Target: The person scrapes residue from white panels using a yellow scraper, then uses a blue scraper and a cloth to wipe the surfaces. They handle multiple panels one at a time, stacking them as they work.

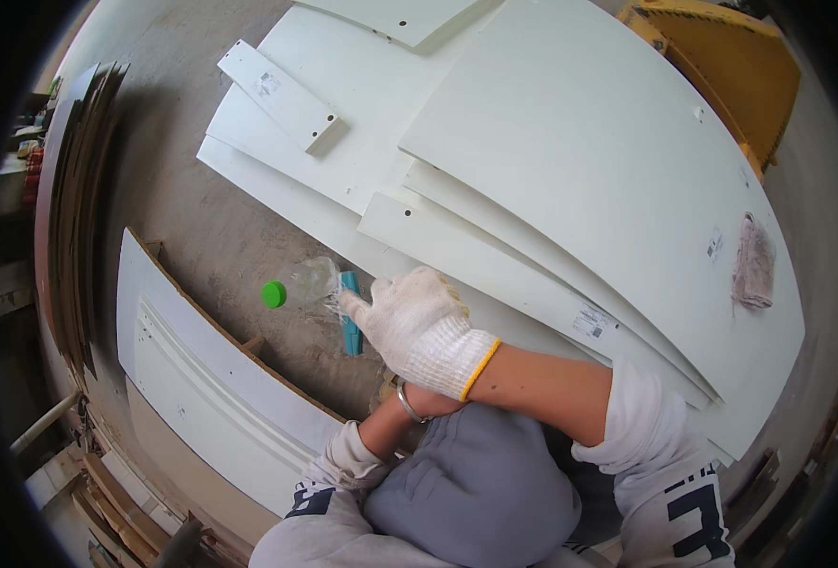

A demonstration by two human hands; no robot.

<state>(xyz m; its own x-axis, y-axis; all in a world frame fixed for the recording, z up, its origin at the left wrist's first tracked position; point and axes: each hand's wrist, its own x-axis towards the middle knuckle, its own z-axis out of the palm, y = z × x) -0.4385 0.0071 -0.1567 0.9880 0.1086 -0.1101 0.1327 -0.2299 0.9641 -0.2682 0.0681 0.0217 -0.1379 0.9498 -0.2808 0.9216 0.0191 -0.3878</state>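
Observation:
My right hand (414,317), in a white knit glove with a yellow-edged cuff, is in the middle of the view. Its fingers look curled, and whatever they may hold is out of sight. The thumb reaches left to the edge of a teal object (351,324) whose kind I cannot make out. Beside that lies a clear plastic bottle (310,282) with a green cap (273,294). My left hand (434,403) passes beneath the right wrist, a silver bangle at its own wrist; its fingers are hidden. Grey cloth (476,492) bulges just below the crossed forearms.
White panels (570,123) lie overlapped from centre to right, a small drilled strip (282,95) on top. A pinkish rag (753,263) rests at their right. A curved white panel (192,360) is at lower left, stacked boards (78,208) stand far left, a yellow metal frame (722,66) upper right.

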